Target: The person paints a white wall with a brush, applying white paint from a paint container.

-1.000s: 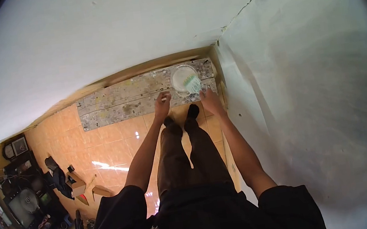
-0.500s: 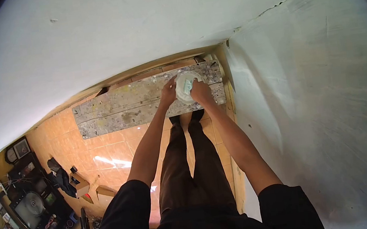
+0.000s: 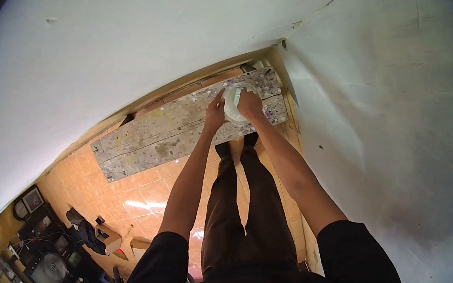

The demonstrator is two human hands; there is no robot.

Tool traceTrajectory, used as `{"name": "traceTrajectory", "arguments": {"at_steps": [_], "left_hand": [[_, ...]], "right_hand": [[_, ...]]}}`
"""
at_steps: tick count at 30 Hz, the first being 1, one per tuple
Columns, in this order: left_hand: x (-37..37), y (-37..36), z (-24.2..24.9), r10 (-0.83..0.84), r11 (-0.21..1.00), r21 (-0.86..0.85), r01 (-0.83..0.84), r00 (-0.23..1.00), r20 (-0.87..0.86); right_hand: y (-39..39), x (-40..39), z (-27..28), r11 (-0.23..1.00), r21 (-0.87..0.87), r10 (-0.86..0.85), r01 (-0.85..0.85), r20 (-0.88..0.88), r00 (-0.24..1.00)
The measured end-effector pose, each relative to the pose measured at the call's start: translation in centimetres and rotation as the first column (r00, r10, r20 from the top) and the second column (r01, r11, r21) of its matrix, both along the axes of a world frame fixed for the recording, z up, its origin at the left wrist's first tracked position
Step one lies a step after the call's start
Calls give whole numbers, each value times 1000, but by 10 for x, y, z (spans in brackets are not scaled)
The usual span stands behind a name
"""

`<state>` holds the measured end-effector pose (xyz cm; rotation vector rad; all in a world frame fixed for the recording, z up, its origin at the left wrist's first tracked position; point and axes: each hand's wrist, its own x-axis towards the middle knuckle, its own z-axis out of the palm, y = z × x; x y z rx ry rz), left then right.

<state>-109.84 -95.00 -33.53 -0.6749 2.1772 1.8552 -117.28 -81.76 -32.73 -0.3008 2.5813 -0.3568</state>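
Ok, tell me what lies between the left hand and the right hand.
The head view shows part of the round pale tub between the left hand and right hand, with a pale brush in the right hand.

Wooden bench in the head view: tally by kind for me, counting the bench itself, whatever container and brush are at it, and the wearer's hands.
Bench: 1
Round white tub: 1
Brush, partly hidden by the right hand: 1
Hands, the right and the left hand: 2
Total: 5
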Motion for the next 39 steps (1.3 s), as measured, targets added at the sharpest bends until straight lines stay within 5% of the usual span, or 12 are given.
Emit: {"name": "traceTrajectory", "arguments": {"at_steps": [7,11,13,17,19,25,28,31,34,39], "left_hand": [[-2,-1,23,80,980,177,-95,993,90],[1,-5,6,33,989,142,-37,999,27],[-3,-3,36,51,982,174,-67,994,96],[1,-2,21,53,988,144,-54,999,13],[-2,-1,39,62,983,164,-80,992,110],[-1,-4,30,71,984,161,-78,996,53],[-1,-3,32,90,977,184,-105,992,89],[0,-3,22,102,983,151,-106,994,39],[2,-5,14,95,983,153,-103,994,58],[1,-5,16,86,985,146,-93,995,54]], "right_hand": [[-6,19,3,971,24,238,-240,44,970],[-2,8,4,986,58,158,-156,-42,986],[-3,4,-2,988,33,153,-150,-93,984],[2,10,1,946,28,325,-324,-38,945],[8,11,1,906,65,420,-418,-15,908],[-3,1,3,948,90,313,-305,-93,945],[5,7,9,909,39,417,-416,-110,902],[10,7,7,846,198,519,-495,-96,849],[7,1,2,918,159,387,-362,-174,905],[5,4,8,854,124,520,-506,-256,815]]}}
